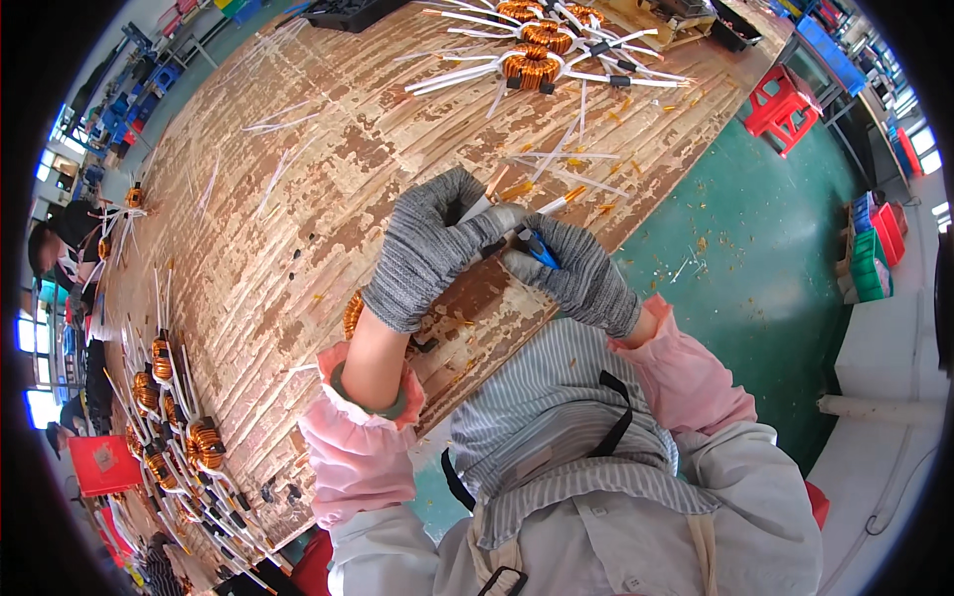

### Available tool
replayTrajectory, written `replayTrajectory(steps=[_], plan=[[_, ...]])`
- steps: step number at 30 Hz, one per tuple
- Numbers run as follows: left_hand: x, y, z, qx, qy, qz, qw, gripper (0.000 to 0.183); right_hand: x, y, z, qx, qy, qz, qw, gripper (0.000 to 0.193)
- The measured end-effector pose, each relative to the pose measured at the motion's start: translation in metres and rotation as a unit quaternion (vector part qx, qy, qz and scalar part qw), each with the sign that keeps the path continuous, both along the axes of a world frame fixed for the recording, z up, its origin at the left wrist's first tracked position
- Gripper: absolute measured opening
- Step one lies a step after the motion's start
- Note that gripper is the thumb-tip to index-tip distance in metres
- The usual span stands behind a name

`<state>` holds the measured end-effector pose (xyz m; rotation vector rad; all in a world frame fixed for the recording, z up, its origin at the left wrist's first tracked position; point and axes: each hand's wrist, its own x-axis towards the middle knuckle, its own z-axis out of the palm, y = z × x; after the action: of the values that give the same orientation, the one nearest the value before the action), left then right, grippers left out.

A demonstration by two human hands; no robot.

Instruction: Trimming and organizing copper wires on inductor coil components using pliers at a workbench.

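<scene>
My left hand [422,248], in a grey knit glove, is closed around white-sleeved wire leads [478,209] with bare copper-coloured ends that stick out past the fingers. Close against it, my gloved right hand [586,278] grips a small blue-handled tool [542,250]; its working end is hidden between the hands. The fingertips of both hands meet at the leads. A copper-wound ring coil [353,313] lies on the table, partly covered by my left wrist. Whether these leads belong to that coil I cannot tell.
Several copper coils with white leads [532,66] sit at the table's far side, and more [205,444] at the left. Sleeve offcuts and scraps litter the worn wooden table [328,179]. A red stool [782,107] stands beyond the right edge. Another person [72,238] is at far left.
</scene>
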<state>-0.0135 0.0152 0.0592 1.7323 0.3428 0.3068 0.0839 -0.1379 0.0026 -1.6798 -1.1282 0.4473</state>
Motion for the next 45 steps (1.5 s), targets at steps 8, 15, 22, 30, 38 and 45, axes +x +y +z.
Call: replayTrajectory(steps=[8,15,22,30,38,45], plan=[[-0.002,0.005,0.000,0.066,0.027,0.019,0.997,0.025,0.065,-0.026,0.012,0.248,0.445,-0.064,0.858,0.021],[0.005,0.030,0.012,-0.104,0.107,-0.140,0.979,0.026,0.054,-0.020,0.002,0.133,0.472,0.013,0.872,0.023],[0.003,0.035,-0.008,-0.154,-0.032,-0.160,0.974,0.025,0.062,-0.007,-0.011,0.094,0.516,-0.017,0.851,0.021],[0.006,0.008,-0.006,0.247,0.000,-0.043,0.968,0.019,0.068,-0.008,-0.021,0.139,0.578,0.029,0.803,0.022],[0.006,-0.008,0.003,0.619,0.068,-0.042,0.782,0.023,0.077,-0.011,-0.029,0.182,0.621,0.052,0.760,0.023],[0.017,-0.039,0.027,0.656,-0.084,0.115,0.741,0.033,0.081,-0.011,-0.046,0.208,0.629,0.061,0.746,0.026]])
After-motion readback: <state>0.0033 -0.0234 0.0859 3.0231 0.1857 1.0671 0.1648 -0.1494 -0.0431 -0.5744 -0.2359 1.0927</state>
